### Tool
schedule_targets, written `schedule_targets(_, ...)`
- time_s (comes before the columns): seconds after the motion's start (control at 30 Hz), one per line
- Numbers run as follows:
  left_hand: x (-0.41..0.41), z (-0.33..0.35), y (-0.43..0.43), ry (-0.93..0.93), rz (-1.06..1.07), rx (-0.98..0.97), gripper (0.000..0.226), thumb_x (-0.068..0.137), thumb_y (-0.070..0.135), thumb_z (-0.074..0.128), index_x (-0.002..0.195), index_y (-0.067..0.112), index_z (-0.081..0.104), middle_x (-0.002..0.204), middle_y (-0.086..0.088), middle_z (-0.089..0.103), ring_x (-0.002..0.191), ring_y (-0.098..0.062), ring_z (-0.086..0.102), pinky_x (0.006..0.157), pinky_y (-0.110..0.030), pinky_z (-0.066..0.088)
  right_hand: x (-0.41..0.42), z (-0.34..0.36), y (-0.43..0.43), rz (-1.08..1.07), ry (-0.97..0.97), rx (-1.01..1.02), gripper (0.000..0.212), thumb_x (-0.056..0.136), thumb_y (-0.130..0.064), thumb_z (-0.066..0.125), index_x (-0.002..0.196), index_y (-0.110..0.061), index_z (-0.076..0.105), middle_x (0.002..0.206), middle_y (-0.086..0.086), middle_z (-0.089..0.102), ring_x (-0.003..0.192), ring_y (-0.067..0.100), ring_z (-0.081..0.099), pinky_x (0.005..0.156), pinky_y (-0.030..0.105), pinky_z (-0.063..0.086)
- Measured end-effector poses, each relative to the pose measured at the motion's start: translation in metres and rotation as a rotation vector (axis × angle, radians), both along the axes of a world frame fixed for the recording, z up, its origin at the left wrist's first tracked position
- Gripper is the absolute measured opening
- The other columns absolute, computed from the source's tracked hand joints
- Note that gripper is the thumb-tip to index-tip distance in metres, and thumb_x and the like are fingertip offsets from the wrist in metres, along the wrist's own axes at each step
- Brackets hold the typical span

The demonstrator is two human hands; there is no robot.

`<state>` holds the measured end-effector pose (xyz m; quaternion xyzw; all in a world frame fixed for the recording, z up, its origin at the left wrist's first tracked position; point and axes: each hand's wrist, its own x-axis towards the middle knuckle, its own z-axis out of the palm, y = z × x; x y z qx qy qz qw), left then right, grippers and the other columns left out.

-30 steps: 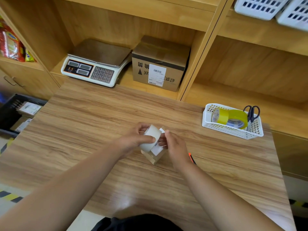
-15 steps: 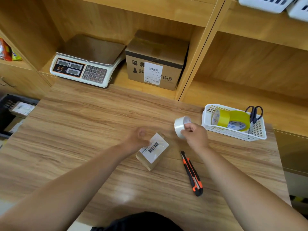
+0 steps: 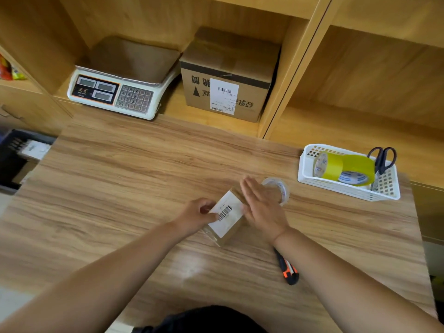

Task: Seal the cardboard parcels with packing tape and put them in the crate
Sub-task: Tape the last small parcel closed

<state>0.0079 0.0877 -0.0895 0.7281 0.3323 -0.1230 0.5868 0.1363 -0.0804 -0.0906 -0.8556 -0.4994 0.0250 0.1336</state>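
A white slotted basket stands at the right back of the counter; in it lie 2 yellow tape rolls, 1 on edge at the left and 1 leaning beside it, touching; black-handled scissors stand in the basket's right end, handles up. At the far left, below counter level, sits a dark crate; a white-labelled packet lies in it, the rest in shadow.

The parcel lies on the counter near the middle, set at a slant; it is a small brown cardboard box, its top almost wholly covered by a white label with 1 barcode; its near end looks glossy. The left hand grips the parcel's left side, fingers curled, thumb on the label. The right hand is flat, fingers straight and together, grasping nothing, its palm at the parcel's right edge; it is blurred, so whether it presses the cardboard I cannot tell. Just behind that hand a clear tape roll rests on the counter, apart from the basket. An orange-and-black utility knife lies beside the right forearm.

On the shelf behind, a weighing scale sits beside a larger cardboard box with 1 label.
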Motion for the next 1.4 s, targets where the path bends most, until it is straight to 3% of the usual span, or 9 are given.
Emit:
schedule_targets(0.07,-0.005,-0.003,0.000,-0.024,0.008,-0.007,0.028,0.086,0.008,0.067,0.114,0.009,0.064,0.101,0.004,0.067,0.092,-0.007,0.061,0.073,-0.010,0.047,-0.002,-0.007,0.001,0.116,-0.019,-0.135,0.069,0.101,-0.050,0.011,0.144,0.001,0.031,0.151,0.012,0.027,0.139,0.023,0.029,0.118,0.038,0.016)
schedule_targets(0.17,-0.009,-0.007,0.001,-0.029,-0.006,-0.003,0.021,0.087,0.016,0.067,0.108,0.017,0.065,0.100,0.008,0.069,0.095,-0.008,0.064,0.078,-0.017,0.048,-0.004,-0.012,-0.001,0.116,-0.031,-0.238,0.075,0.100,-0.056,0.009,0.147,0.000,0.023,0.154,0.011,0.019,0.143,0.023,0.022,0.115,0.036,0.007)
schedule_targets(0.37,-0.010,-0.008,0.001,0.014,-0.019,0.049,0.017,0.088,0.025,0.066,0.104,0.020,0.066,0.099,0.002,0.068,0.079,-0.008,0.059,0.074,-0.030,0.048,-0.013,-0.003,-0.002,0.131,-0.099,-0.323,0.081,0.096,-0.063,0.007,0.144,-0.001,0.028,0.153,0.012,0.029,0.143,0.023,0.025,0.113,0.045,0.015)
schedule_targets(0.6,-0.010,-0.004,-0.002,0.052,-0.019,0.066,0.010,0.089,0.031,0.064,0.097,0.026,0.063,0.089,0.006,0.064,0.079,-0.012,0.060,0.082,-0.040,0.055,-0.040,-0.001,-0.008,0.153,-0.096,-0.318,0.083,0.093,-0.067,0.009,0.146,-0.004,0.020,0.156,0.011,0.022,0.146,0.020,0.014,0.112,0.045,0.017)
schedule_targets(0.9,-0.012,0.004,-0.005,0.090,-0.051,0.071,0.020,0.090,0.037,0.062,0.099,0.019,0.063,0.087,0.001,0.063,0.076,-0.015,0.058,0.081,-0.039,0.054,-0.062,0.002,-0.019,0.169,-0.061,-0.418,0.082,0.089,-0.069,0.028,0.148,-0.012,0.026,0.156,0.006,0.025,0.146,0.021,0.011,0.114,0.047,0.010)
schedule_targets(1.13,-0.016,0.006,-0.011,0.067,0.010,0.088,0.013,0.088,0.034,0.064,0.084,0.022,0.062,0.076,0.002,0.060,0.073,-0.017,0.057,0.076,-0.038,0.052,-0.074,0.010,-0.033,0.296,-0.021,-0.440,0.077,0.092,-0.068,0.013,0.151,-0.018,0.015,0.157,0.008,0.016,0.146,0.021,0.004,0.113,0.045,0.004)
schedule_targets(1.2,-0.016,0.006,-0.013,0.074,0.000,0.161,0.016,0.089,0.037,0.063,0.087,0.021,0.063,0.081,0.003,0.062,0.076,-0.017,0.057,0.075,-0.035,0.050,-0.072,0.014,-0.038,0.319,0.015,-0.373,0.076,0.092,-0.065,0.023,0.151,-0.018,0.011,0.158,0.007,0.010,0.146,0.017,-0.003,0.114,0.040,-0.001)
schedule_targets(1.3,-0.020,0.013,-0.017,0.079,0.005,0.301,0.031,0.090,0.040,0.060,0.112,0.018,0.061,0.105,0.003,0.064,0.092,-0.014,0.057,0.077,-0.025,0.041,-0.074,0.019,-0.045,0.090,0.088,-0.327,0.079,0.090,-0.054,0.035,0.150,-0.007,0.014,0.156,0.009,0.015,0.146,0.018,0.004,0.115,0.033,0.004)
schedule_targets(1.4,-0.031,0.021,-0.025,0.022,0.035,0.413,0.048,0.088,0.040,0.063,0.129,0.018,0.051,0.125,0.003,0.054,0.114,-0.016,0.052,0.086,-0.029,0.041,-0.071,0.014,-0.056,-0.045,0.060,-0.330,0.084,0.094,-0.041,0.040,0.146,-0.009,-0.018,0.154,0.002,-0.019,0.146,0.018,-0.015,0.116,0.025,-0.011)
